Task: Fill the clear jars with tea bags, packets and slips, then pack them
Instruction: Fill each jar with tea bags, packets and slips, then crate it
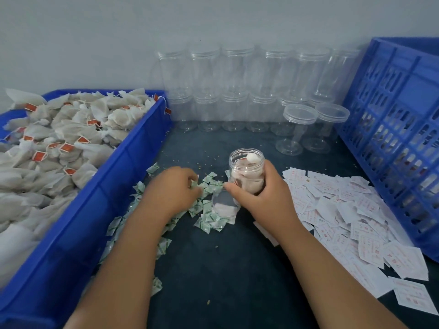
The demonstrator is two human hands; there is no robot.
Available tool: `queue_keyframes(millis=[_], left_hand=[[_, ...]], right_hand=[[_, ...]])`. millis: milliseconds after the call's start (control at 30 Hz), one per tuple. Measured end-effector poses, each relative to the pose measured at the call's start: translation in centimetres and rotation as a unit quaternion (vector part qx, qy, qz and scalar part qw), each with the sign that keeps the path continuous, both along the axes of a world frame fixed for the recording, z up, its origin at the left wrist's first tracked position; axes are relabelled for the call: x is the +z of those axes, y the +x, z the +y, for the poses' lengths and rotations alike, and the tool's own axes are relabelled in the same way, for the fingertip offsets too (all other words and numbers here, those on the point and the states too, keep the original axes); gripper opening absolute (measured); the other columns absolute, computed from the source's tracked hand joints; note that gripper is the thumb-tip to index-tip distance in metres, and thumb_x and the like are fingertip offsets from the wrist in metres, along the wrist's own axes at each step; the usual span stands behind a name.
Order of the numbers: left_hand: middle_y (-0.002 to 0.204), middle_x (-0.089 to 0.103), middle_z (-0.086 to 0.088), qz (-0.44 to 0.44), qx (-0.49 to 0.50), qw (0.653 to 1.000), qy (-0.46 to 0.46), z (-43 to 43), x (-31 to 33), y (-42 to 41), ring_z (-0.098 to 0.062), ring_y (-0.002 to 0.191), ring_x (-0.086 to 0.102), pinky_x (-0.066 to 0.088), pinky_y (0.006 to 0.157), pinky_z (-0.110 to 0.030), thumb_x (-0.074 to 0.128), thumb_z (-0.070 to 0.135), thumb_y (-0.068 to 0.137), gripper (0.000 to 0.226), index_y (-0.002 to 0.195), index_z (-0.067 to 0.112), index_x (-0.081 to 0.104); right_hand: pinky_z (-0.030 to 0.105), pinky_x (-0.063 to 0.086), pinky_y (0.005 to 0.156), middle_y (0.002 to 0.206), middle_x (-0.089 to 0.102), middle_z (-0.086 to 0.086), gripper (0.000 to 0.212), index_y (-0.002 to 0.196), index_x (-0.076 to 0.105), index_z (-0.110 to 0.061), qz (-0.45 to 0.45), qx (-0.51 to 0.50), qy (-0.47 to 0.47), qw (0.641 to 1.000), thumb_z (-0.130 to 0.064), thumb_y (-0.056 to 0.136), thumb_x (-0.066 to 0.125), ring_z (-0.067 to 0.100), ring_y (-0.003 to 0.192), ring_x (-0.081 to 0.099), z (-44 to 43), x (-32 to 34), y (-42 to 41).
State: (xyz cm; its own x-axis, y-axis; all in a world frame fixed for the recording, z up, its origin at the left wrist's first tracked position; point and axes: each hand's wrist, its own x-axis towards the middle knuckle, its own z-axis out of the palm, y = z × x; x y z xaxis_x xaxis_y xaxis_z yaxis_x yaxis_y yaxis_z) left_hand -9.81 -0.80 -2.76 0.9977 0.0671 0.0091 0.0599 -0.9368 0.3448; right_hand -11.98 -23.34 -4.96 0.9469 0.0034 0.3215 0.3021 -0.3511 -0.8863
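My right hand [259, 189] grips a clear jar [245, 162] stuffed with tea bags, tilted toward me over the dark table. My left hand [174, 187] reaches into a scatter of small green-and-white packets [209, 217], its fingertips curled among them; whether it holds one is hidden. A pile of white slips with red print [351, 217] lies to the right. A blue bin [71, 224] full of tea bags [59, 138] with orange tags stands on the left.
Stacked empty clear jars [237, 91] line the back wall, and two lidded ones [300, 125] stand in front of them. A blue slatted crate [399, 129] fills the right side. Loose crumbs dot the tabletop.
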Motion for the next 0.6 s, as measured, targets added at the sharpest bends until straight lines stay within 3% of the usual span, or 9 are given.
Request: queue_keyframes(millis=[100,267,367,433,500,600], left_hand=[[0.105,0.071,0.011,0.026,0.024,0.999,0.006,0.0,-0.7,0.4,-0.016,0.098,0.066,0.057,0.089,-0.038,0.078,0.050,0.089,0.031,0.114,0.033,0.072],[0.085,0.069,0.012,-0.029,0.047,0.995,-0.083,0.1,-0.4,0.0,-0.005,0.077,0.064,0.044,0.061,-0.028,0.085,0.043,0.084,0.021,0.085,0.032,0.067],[0.085,0.074,0.014,-0.075,0.046,0.978,-0.190,0.1,0.8,-0.5,-0.002,0.075,0.070,0.048,0.063,-0.023,0.084,0.049,0.084,0.021,0.092,0.036,0.069],[0.086,0.078,0.015,-0.130,0.023,0.938,-0.319,-0.3,1.9,-0.9,0.000,0.077,0.073,0.053,0.069,-0.023,0.083,0.051,0.084,0.022,0.098,0.037,0.073],[0.089,0.080,0.006,-0.168,-0.024,0.875,-0.453,-0.8,2.7,-1.4,-0.007,0.081,0.076,0.058,0.074,-0.024,0.084,0.047,0.084,0.021,0.096,0.031,0.077],[0.090,0.080,-0.001,-0.198,-0.066,0.826,-0.523,-1.6,3.4,-2.0,-0.012,0.081,0.074,0.058,0.074,-0.020,0.083,0.047,0.082,0.024,0.092,0.026,0.078]], right_hand=[[0.023,0.053,0.080,0.107,0.072,-0.029,0.053,0.109,0.062,-0.041,0.007,-0.003,0.007,1.000,-0.069,0.069,0.081,-0.002,0.097,0.070,0.0,0.0,0.2],[0.017,0.049,0.077,0.106,0.072,-0.030,0.051,0.108,0.063,-0.043,0.011,0.004,0.013,1.000,-0.069,0.068,0.081,-0.004,0.096,0.070,-0.1,0.1,0.2],[0.017,0.049,0.078,0.107,0.073,-0.030,0.052,0.110,0.063,-0.043,0.014,0.016,0.009,1.000,-0.069,0.069,0.082,-0.005,0.097,0.070,-0.1,0.1,0.2],[0.019,0.051,0.080,0.109,0.073,-0.030,0.052,0.113,0.063,-0.044,0.018,0.033,0.002,0.999,-0.066,0.072,0.086,-0.005,0.100,0.071,-0.2,0.0,0.2],[0.019,0.051,0.081,0.112,0.073,-0.031,0.052,0.116,0.063,-0.045,0.019,0.049,-0.014,0.999,-0.063,0.074,0.089,-0.007,0.102,0.070,-0.1,-0.1,0.1],[0.020,0.052,0.083,0.114,0.072,-0.031,0.056,0.119,0.062,-0.045,0.015,0.068,-0.044,0.997,-0.062,0.074,0.090,-0.007,0.104,0.069,0.1,-0.3,0.0]])
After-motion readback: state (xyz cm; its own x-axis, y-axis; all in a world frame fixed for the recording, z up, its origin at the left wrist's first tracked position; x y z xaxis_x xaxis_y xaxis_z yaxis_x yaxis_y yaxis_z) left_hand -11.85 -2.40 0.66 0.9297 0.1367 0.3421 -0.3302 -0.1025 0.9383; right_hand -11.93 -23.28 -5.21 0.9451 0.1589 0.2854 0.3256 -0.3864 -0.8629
